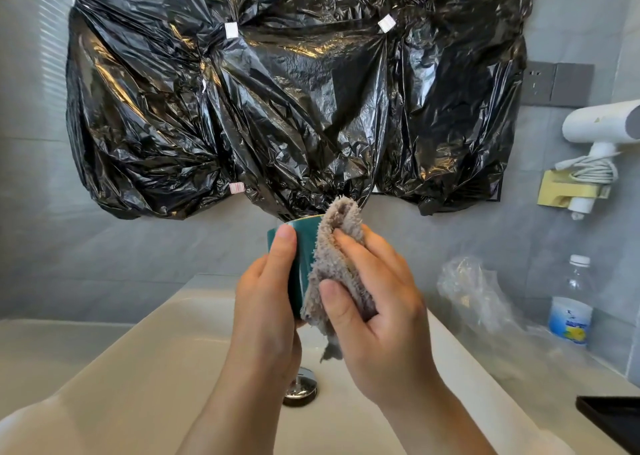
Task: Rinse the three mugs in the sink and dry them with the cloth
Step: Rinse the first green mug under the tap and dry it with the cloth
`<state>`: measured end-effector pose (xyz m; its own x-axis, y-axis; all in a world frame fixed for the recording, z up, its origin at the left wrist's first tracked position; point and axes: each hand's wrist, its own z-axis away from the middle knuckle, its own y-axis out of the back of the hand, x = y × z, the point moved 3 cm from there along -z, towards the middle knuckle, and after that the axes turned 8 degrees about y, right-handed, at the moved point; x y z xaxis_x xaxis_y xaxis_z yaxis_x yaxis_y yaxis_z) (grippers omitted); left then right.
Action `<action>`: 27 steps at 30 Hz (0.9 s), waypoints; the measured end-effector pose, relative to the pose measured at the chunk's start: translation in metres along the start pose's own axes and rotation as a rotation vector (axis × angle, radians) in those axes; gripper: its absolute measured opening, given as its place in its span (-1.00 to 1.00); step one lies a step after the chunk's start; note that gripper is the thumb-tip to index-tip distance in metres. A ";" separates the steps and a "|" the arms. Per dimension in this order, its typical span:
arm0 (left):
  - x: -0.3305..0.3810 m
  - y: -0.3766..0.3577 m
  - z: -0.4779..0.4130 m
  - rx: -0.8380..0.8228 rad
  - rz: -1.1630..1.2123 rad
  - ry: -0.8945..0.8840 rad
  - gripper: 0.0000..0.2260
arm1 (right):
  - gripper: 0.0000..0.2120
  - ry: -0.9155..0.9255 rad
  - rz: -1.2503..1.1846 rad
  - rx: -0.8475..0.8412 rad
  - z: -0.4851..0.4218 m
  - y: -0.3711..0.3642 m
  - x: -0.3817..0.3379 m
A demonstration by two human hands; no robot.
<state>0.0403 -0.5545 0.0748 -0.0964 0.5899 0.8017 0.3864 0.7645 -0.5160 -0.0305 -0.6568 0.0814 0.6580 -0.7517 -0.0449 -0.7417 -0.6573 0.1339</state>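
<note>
Left hand (266, 302) gripping teal mug (304, 243) above sink (173, 350) | right hand (377, 302) pinching cloth (332, 257) against mug side | risk: drop into sink, chipping, from likely-wet glaze under one-handed hold and hard rubbing

the mug (300, 257) is held over the sink (166, 350), with the left hand (266, 302) on its left and the cloth (332, 267) on its right under the right hand (377, 312). the drain (300, 390) lies below them. plastic sheeting (277, 91) hangs on the wall behind, and a bottle (571, 302) stands on the counter to the right.
</note>
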 end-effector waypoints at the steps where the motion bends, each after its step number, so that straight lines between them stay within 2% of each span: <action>1: 0.003 0.001 0.001 -0.005 0.012 -0.023 -0.38 | -0.58 0.033 0.017 0.000 0.000 0.000 -0.002; 5: 0.004 -0.002 0.003 -0.122 -0.035 -0.041 -0.34 | -0.60 0.063 0.020 0.070 -0.004 0.008 -0.002; 10: 0.001 -0.004 0.003 -0.182 -0.184 -0.132 -0.52 | -0.64 -0.133 -0.134 0.125 -0.008 0.015 0.008; 13: 0.000 -0.004 0.002 -0.166 -0.112 -0.085 -0.46 | -0.57 -0.136 -0.123 0.067 -0.007 0.010 0.007; 17: 0.003 0.006 -0.004 -0.139 0.073 -0.035 -0.52 | -0.52 -0.102 -0.139 -0.071 -0.001 -0.003 -0.001; 22: 0.008 0.008 -0.003 -0.130 -0.006 -0.093 -0.51 | -0.56 -0.111 -0.173 -0.020 -0.003 0.002 -0.002; 27: 0.004 0.002 0.002 -0.267 -0.048 -0.128 -0.62 | -0.53 -0.216 -0.308 0.022 -0.010 0.013 0.002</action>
<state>0.0392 -0.5499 0.0766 -0.2284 0.5957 0.7700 0.6043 0.7069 -0.3676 -0.0379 -0.6664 0.0928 0.8098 -0.5112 -0.2880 -0.5173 -0.8536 0.0606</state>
